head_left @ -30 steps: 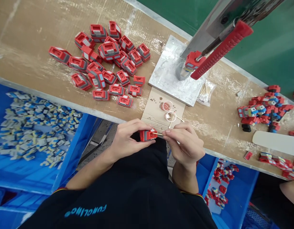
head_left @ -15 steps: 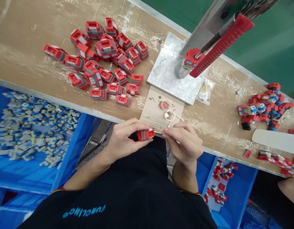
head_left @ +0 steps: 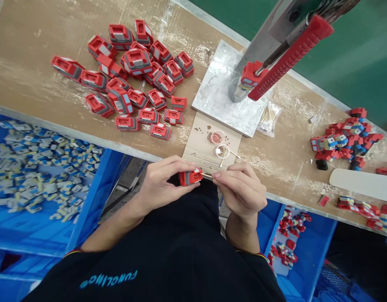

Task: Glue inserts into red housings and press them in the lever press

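My left hand [head_left: 163, 180] grips a small red and grey plastic part [head_left: 189, 176] just off the near edge of the workbench [head_left: 39, 79]. My right hand [head_left: 242, 188] pinches a thin wooden stick [head_left: 206, 175] whose tip touches the part's right side. Two small round clear caps [head_left: 220, 144] sit on a piece of card [head_left: 209, 142] just beyond my hands, with another stick lying across one of them.
A pile of red parts [head_left: 133, 75] lies at the back left. A hand press with a red handle [head_left: 289, 56] stands on a metal plate [head_left: 220, 94]. Mixed red and blue parts [head_left: 344, 140] lie right. Blue bins [head_left: 39, 172] [head_left: 302, 247] sit below the bench.
My hands stay together with the stick at the part. The view has shifted slightly, so everything on the bench sits a little further left and up.
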The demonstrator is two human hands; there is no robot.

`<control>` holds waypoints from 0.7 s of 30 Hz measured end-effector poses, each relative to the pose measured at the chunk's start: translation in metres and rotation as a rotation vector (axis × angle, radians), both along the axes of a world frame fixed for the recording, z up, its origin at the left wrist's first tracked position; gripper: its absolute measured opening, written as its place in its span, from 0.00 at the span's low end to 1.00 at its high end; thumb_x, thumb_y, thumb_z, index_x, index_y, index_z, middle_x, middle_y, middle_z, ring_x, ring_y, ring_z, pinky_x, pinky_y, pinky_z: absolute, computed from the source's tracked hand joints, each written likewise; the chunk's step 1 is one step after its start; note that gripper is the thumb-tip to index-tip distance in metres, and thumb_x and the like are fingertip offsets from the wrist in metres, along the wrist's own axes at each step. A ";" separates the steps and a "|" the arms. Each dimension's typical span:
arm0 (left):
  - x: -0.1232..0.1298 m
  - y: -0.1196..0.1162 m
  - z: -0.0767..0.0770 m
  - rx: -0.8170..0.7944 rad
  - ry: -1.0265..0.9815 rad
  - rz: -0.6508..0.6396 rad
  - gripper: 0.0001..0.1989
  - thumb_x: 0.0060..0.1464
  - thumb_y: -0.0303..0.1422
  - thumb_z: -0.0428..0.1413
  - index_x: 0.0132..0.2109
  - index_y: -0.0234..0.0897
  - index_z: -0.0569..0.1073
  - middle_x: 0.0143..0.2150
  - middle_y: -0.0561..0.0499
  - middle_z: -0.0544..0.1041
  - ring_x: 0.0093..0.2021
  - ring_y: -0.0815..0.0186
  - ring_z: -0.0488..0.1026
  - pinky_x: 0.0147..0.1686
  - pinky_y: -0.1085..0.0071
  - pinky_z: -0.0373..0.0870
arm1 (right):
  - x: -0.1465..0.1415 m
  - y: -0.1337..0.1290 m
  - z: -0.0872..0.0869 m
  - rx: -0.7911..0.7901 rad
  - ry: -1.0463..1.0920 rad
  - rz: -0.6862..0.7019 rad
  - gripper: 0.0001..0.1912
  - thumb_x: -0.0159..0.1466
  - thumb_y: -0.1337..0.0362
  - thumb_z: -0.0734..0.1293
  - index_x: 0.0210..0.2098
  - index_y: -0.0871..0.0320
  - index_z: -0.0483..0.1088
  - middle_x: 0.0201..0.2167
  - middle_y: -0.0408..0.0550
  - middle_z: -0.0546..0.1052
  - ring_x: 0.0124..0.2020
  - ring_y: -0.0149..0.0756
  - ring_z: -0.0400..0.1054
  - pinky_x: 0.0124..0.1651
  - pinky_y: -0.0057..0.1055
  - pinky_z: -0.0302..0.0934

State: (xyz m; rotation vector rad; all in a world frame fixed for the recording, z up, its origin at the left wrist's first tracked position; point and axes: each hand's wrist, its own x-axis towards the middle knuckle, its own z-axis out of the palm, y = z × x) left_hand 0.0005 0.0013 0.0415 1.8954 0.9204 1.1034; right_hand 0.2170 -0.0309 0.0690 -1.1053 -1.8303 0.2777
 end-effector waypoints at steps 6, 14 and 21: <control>-0.001 0.000 0.000 0.003 0.000 0.014 0.13 0.55 0.27 0.74 0.46 0.37 0.83 0.41 0.48 0.88 0.38 0.65 0.86 0.41 0.73 0.83 | 0.002 0.000 0.001 -0.035 -0.014 0.040 0.10 0.70 0.74 0.73 0.45 0.53 0.79 0.33 0.44 0.87 0.30 0.36 0.77 0.32 0.37 0.72; 0.000 0.000 0.000 -0.005 -0.009 0.012 0.14 0.55 0.27 0.74 0.47 0.37 0.83 0.41 0.48 0.88 0.39 0.65 0.86 0.41 0.73 0.82 | 0.002 0.002 0.000 -0.036 0.018 0.001 0.13 0.69 0.75 0.73 0.48 0.52 0.80 0.33 0.43 0.87 0.29 0.37 0.76 0.31 0.37 0.72; 0.001 0.000 -0.006 -0.080 -0.104 -0.019 0.15 0.54 0.28 0.75 0.47 0.38 0.84 0.42 0.47 0.88 0.40 0.63 0.86 0.43 0.71 0.83 | 0.009 -0.001 -0.001 -0.039 0.103 0.008 0.13 0.69 0.73 0.73 0.50 0.52 0.81 0.33 0.43 0.87 0.29 0.37 0.78 0.31 0.37 0.70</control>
